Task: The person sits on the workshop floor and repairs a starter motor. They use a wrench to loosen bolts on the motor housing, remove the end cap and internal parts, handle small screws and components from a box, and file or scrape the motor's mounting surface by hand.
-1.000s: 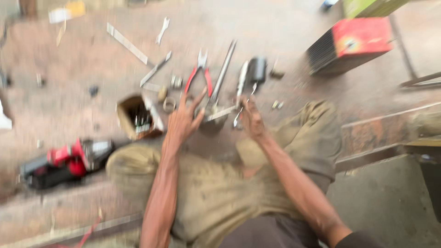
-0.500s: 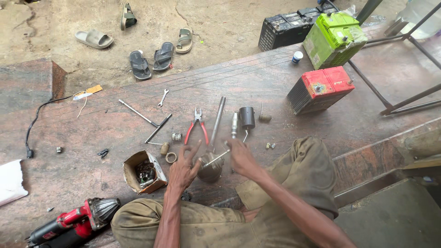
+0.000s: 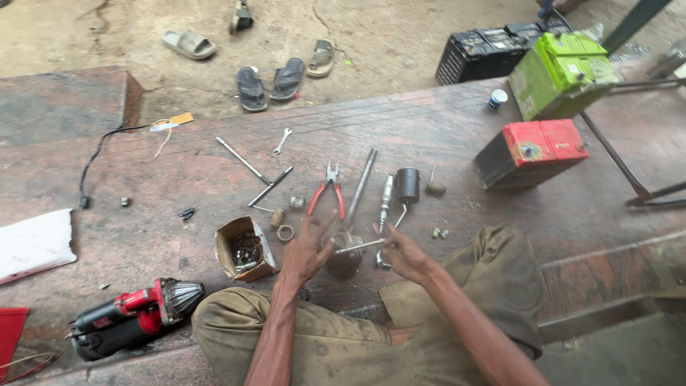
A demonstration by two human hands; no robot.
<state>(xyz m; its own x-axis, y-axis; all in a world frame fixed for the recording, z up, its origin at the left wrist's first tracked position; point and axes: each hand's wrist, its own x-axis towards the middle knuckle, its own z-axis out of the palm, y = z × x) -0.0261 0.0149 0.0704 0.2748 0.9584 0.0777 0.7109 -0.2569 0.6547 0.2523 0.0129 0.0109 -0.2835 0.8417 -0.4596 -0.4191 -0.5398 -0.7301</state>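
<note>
My left hand (image 3: 307, 249) has its fingers spread and rests against a round grey metal part (image 3: 345, 261) on the stone slab in front of my knees. My right hand (image 3: 404, 255) pinches one end of a thin metal rod (image 3: 359, 246) that lies across the top of that part. Just beyond my hands are red-handled pliers (image 3: 327, 194), a long steel bar (image 3: 361, 184) and a black cylinder (image 3: 408, 184). A small open cardboard box (image 3: 245, 250) of metal bits stands left of my left hand.
A red power tool (image 3: 132, 319) lies at lower left, beside a white sheet (image 3: 34, 243). A red battery (image 3: 534, 149), a green battery (image 3: 562, 70) and a black battery (image 3: 486, 48) stand at upper right. A wrench (image 3: 282, 141), loose rings and sandals (image 3: 271, 82) lie farther off.
The view has steadied and lifted to take in more ground. Both hands have closed in on the round metal part, and the right hand now holds the thin rod.
</note>
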